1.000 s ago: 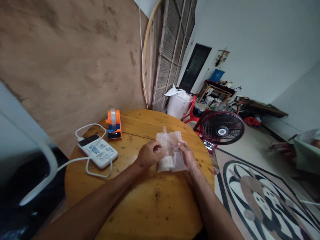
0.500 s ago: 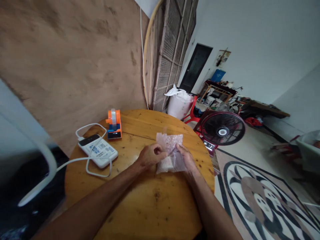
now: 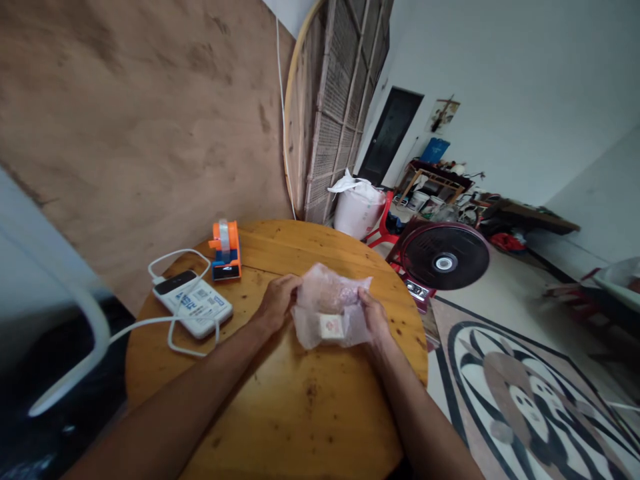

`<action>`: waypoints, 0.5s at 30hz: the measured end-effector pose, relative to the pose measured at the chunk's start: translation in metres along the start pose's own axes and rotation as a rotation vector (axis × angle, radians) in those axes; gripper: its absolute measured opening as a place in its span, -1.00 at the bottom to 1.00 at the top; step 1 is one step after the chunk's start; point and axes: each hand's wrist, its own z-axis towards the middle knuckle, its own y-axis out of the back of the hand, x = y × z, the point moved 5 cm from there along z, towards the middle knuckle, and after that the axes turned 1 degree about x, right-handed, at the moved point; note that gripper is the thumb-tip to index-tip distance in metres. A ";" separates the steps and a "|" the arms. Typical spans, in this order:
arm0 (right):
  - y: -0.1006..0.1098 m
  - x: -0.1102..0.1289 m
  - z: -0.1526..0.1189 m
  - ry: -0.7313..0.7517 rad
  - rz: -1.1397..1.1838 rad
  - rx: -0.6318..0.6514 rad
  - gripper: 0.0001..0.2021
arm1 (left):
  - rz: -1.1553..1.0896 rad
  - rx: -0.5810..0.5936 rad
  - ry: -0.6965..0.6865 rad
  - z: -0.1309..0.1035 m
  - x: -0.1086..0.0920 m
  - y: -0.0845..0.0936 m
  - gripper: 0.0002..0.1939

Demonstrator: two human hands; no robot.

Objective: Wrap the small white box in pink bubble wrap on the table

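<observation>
Bubble wrap lies spread on the round wooden table, its edges raised and crumpled. On its near part sits a small white box with a reddish print, uncovered on top. My left hand pinches the left edge of the wrap, fingers closed. With thumb and fingers closed on the wrap's right edge, my right hand holds the other side. The fingers beneath the wrap are partly hidden.
An orange and blue tape dispenser stands at the table's back left. Nearer, a white power bank lies with a white cable looped around it. Past the right edge stand a dark red fan and a red chair.
My left hand has moved left, drawing the wrap's left side outward. The wrap is wider open and the small box shows more plainly. My right hand has stayed at the right edge.
</observation>
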 end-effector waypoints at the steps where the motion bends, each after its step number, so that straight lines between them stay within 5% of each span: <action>1: 0.006 -0.001 0.003 -0.012 0.015 -0.046 -0.73 | -0.004 -0.040 0.017 0.003 0.003 0.004 -0.76; 10: 0.017 0.009 0.005 0.135 -0.025 -0.133 -0.71 | 0.093 -0.153 0.033 0.008 0.016 0.012 -0.76; 12: 0.018 0.012 0.004 0.162 -0.014 -0.143 -0.71 | 0.210 -0.225 -0.088 0.002 0.003 0.016 -0.74; 15: 0.019 0.013 0.004 0.166 0.003 -0.149 -0.67 | 0.540 -0.290 -0.456 -0.015 -0.030 0.016 -0.72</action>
